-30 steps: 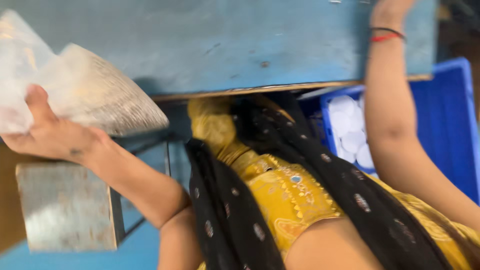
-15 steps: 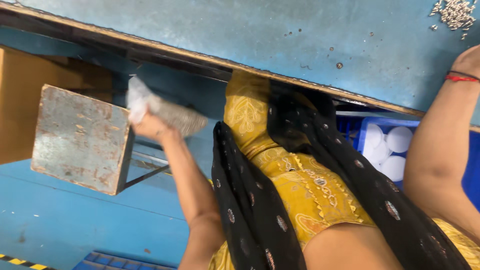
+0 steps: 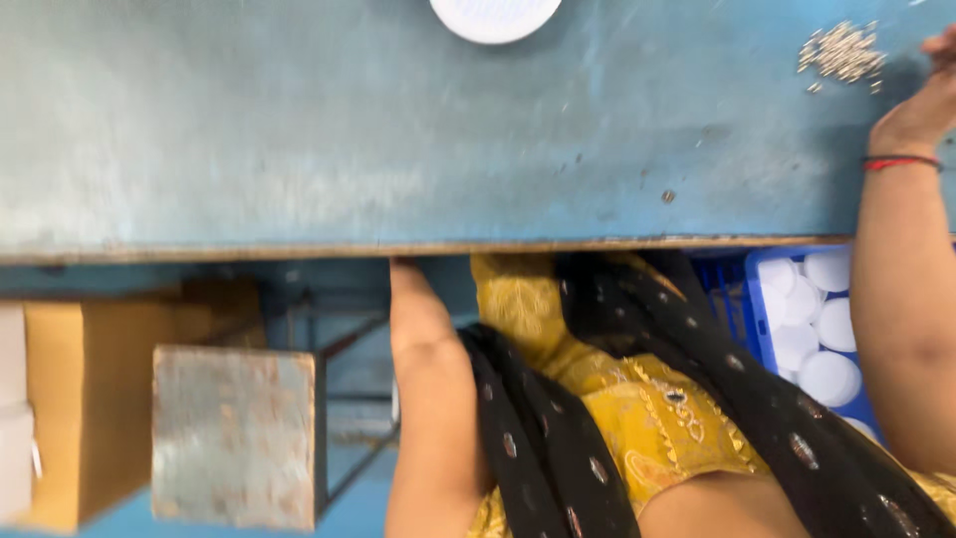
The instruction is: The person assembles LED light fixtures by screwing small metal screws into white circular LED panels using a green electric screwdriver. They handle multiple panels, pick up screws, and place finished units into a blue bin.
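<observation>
While my head camera looks down across the blue worktop (image 3: pixel 349 139), its near edge runs as a worn brown strip from left to right, dividing the surface above from the space beneath it.

Right hand (image 3: pixel 921 105): rests at the far right edge of the worktop, wrist marked by a red thread band (image 3: pixel 901 162). Only the heel and part of the fingers show, the rest being cut off by the frame; I cannot tell whether the fingers are curled or released. The hand lies just beside a small heap of pale metal pins (image 3: pixel 844 52), loose on the worktop near its far right corner, seemingly kept within easy finger reach.

Left arm (image 3: pixel 423 399): passes under the near edge of the worktop, so the left hand is hidden by the board; its fingers and whatever they hold cannot be judged.

White round disc (image 3: pixel 495 12): lies flat at the far edge of the worktop, partly out of frame, well apart from the pins.

Blue crate (image 3: pixel 757 299): sits below the worktop at my right side, holding white round caps (image 3: pixel 829 344) lying flat, placed low where the right arm can drop to them.

Grey metal block (image 3: pixel 234 433) and brown carton (image 3: pixel 90 399): stand below the worktop at left, side by side.
</observation>
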`<state>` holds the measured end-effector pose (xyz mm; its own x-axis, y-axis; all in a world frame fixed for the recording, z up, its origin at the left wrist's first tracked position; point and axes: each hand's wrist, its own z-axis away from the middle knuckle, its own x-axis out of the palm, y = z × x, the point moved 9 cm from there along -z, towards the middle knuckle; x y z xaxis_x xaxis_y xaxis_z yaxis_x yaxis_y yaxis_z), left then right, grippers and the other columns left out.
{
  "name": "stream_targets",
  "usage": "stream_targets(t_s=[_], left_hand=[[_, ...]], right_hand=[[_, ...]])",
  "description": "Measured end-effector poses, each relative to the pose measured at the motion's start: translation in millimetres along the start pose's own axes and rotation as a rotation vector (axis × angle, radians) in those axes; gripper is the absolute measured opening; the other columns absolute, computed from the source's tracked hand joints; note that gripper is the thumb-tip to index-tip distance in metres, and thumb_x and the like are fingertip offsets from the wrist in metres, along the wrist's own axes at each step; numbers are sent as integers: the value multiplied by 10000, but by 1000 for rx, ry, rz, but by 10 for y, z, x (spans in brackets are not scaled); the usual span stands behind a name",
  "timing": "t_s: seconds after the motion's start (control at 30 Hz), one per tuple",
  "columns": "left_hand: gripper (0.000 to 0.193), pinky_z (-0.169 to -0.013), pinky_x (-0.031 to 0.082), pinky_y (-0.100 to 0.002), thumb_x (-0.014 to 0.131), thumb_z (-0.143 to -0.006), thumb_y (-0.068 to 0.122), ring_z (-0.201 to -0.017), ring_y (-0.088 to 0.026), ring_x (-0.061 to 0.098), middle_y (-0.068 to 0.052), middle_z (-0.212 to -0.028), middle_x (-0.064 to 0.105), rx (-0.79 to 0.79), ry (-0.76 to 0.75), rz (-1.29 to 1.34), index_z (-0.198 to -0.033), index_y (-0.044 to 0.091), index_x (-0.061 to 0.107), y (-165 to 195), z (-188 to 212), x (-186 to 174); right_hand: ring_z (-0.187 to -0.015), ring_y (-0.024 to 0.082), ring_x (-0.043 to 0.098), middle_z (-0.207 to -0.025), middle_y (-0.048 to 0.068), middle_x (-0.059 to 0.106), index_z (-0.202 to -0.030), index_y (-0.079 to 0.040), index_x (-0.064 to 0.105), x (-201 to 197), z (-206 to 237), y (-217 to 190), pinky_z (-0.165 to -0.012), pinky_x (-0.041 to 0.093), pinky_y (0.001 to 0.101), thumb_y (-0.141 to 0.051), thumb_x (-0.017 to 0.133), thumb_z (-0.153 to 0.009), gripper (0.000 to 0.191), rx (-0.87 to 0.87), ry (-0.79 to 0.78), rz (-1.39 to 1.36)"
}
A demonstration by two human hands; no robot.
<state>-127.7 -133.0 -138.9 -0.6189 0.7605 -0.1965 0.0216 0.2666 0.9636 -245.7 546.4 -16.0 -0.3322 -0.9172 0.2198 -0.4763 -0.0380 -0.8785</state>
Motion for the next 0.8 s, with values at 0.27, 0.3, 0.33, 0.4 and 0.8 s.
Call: stream_targets(t_s=[0.27,0.3,0.33,0.4,0.8], left_hand=[[528,-1128,412,-456,451,-1049,389,-1304,-324,523,-164,-1459,538,-186,-239,40,-1418,20,529,-449,11,272],[543,-1141,403,-458,434,-1053,402,-1324,-326,514,-166,-1481,526,-193,-255,32,-1433,24,518,-528,59,245],[557,-1154,394,-461,418,-1057,415,-1344,-328,506,-167,-1502,514,-178,-268,14,-1447,27,507,-586,121,215],[586,-1179,376,-466,384,-1066,440,-1383,-333,489,-169,-1545,490,-139,-288,-15,-1476,34,484,-675,293,156],[206,-860,563,-301,732,-919,123,-912,-163,721,-115,-1001,775,-268,-317,-156,-1086,3,718,421,2235,204]], right_hand=[[-779,138,457,-984,37,581,-1043,-41,582,-111,310,-282,-742,430,267,-89,626,-1136,114,-170,245,282],[-731,121,417,-943,11,527,-1039,-51,562,63,475,-358,-695,387,251,-87,595,-1149,121,-188,218,344],[-831,146,507,-1003,34,576,-1071,-38,592,424,651,-419,-772,443,276,-102,628,-1149,108,-247,76,392],[-893,227,623,-945,83,666,-970,-57,662,1198,1005,-528,-761,458,337,-144,769,-1034,152,-344,-202,742],[-1045,254,645,-1231,29,610,-1185,-117,684,3580,1141,-261,-832,566,370,-104,794,-873,331,-676,-742,597]])
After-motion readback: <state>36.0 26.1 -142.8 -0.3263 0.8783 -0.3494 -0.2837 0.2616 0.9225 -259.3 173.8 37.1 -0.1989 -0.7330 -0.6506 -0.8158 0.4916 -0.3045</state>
